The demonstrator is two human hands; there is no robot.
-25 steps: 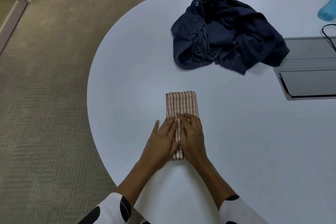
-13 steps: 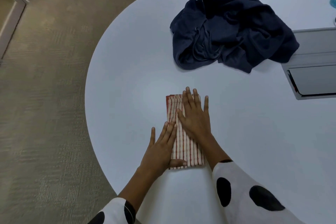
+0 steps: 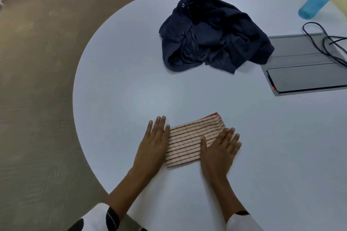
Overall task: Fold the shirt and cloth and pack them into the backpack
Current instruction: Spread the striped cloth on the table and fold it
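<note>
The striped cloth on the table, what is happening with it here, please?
A person is flattening the folded striped cloth on the white table. The left hand lies open at its left end, and the right hand lies open over its right end. Neither hand grasps anything. Farther back, the dark shirt sits in a crumpled heap, not yet folded. No backpack is in view.

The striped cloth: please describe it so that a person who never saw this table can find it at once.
Look at the white rounded table, at the near edge by the person. There, between the left hand and right hand, lies the cloth, folded flat into a small rectangle. Unlike the dark crumpled shirt farther back, it is cream with thin red stripes.
</note>
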